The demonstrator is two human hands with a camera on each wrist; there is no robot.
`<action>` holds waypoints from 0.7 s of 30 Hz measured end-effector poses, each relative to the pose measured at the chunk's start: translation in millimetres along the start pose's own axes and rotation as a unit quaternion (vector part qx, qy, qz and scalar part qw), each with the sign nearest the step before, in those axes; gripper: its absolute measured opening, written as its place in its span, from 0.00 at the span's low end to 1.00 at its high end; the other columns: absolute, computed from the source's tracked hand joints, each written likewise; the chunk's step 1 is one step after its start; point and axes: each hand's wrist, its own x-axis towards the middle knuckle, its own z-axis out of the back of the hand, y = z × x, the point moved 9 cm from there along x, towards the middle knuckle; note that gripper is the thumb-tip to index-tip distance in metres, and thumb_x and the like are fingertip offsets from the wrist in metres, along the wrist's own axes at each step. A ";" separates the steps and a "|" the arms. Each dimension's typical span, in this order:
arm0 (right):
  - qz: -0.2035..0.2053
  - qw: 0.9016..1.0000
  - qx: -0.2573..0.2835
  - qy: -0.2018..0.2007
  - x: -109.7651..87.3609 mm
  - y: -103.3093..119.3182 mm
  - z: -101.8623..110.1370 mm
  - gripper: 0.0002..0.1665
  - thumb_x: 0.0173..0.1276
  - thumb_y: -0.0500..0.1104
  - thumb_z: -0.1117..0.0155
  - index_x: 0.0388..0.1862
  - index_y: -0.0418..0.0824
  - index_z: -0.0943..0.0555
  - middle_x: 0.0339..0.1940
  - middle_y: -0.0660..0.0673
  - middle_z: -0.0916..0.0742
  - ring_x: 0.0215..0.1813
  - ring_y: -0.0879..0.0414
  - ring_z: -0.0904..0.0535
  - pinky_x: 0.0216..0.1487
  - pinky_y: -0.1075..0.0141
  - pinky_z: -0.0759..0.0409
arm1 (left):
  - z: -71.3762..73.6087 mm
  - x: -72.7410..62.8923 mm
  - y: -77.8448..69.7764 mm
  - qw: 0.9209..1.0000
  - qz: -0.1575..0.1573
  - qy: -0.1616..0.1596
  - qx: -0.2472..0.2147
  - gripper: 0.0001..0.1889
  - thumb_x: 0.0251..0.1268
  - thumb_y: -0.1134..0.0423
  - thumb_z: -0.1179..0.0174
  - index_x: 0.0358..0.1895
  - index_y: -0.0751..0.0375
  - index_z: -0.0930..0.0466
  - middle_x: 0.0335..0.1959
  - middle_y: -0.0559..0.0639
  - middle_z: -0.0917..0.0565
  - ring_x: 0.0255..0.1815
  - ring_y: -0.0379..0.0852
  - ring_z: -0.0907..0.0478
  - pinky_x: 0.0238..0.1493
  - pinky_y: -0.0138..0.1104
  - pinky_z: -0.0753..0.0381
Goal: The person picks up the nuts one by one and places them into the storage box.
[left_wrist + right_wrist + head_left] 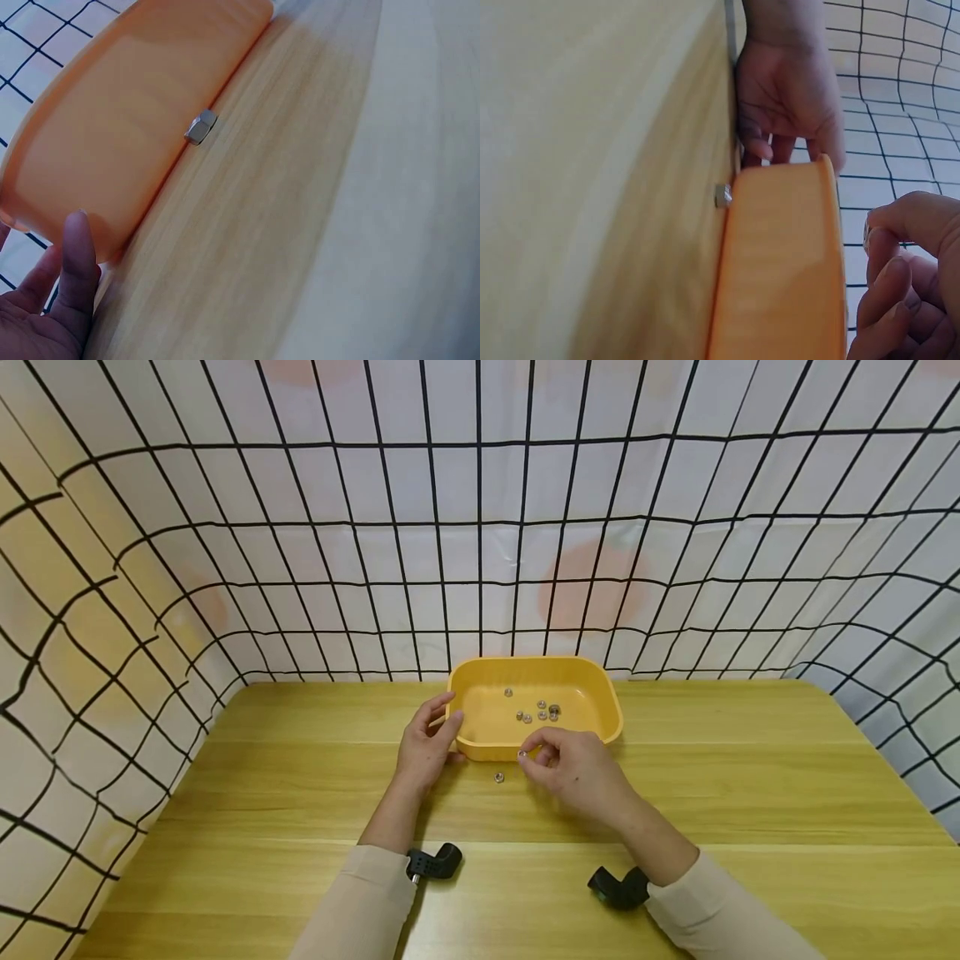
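My right hand (pixel 581 772) pinches a small hex nut (pixel 522 754) between thumb and index finger, by the front rim of a yellow plastic tray (pixel 480 750). In the right wrist view the pinched nut (pixel 866 236) shows only its edge. My left hand (pixel 425 747) rests at the tray's left end, its thumb (pixel 78 259) fairly straight along the outer wall and the other fingers extended around the end. Another hex nut (pixel 498 777) lies on the table just in front of the tray. Several nuts (pixel 542 715) lie scattered on the tray's floor, mostly right of its middle.
The tray stands on a wood-grain table (pixel 300 827), near its back edge. A black grid net (pixel 480 552) over pale sheeting rises behind and at both sides. Black wrist devices (pixel 435 862) are worn on both arms, below the hands.
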 end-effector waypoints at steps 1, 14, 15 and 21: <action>0.005 1.000 -0.006 -0.004 0.9 1.2 2.7 0.04 0.67 0.46 0.27 0.36 0.50 0.15 0.23 0.54 0.18 0.22 0.60 0.28 0.21 0.72 0.32 | 0.0 -0.2 0.2 1.000 0.001 0.000 0.000 0.25 0.74 0.54 0.38 0.71 0.48 0.26 0.74 0.57 0.34 0.70 0.55 0.29 0.28 0.32 0.13; 0.000 0.998 -0.064 -0.021 22.9 -2.5 26.3 0.07 0.69 0.50 0.30 0.40 0.49 0.15 0.25 0.53 0.18 0.23 0.57 0.29 0.24 0.69 0.32 | -0.7 -0.8 -0.1 1.000 0.005 0.001 0.005 0.24 0.75 0.53 0.39 0.71 0.47 0.26 0.74 0.56 0.34 0.70 0.55 0.29 0.29 0.32 0.12; 0.001 0.998 -0.064 -0.022 25.0 -2.9 27.2 0.07 0.69 0.50 0.30 0.40 0.48 0.15 0.25 0.53 0.18 0.23 0.57 0.29 0.24 0.68 0.31 | -0.7 -0.9 -0.3 1.000 0.004 0.001 0.004 0.24 0.75 0.53 0.39 0.71 0.46 0.26 0.74 0.56 0.34 0.70 0.55 0.29 0.29 0.32 0.12; 0.004 0.996 -0.082 -0.022 36.7 -6.0 30.2 0.06 0.69 0.49 0.30 0.39 0.49 0.15 0.25 0.52 0.18 0.22 0.58 0.29 0.23 0.69 0.32 | -0.9 -1.1 -0.6 1.000 0.003 0.002 0.006 0.24 0.75 0.53 0.38 0.71 0.47 0.26 0.74 0.56 0.35 0.71 0.56 0.30 0.30 0.33 0.12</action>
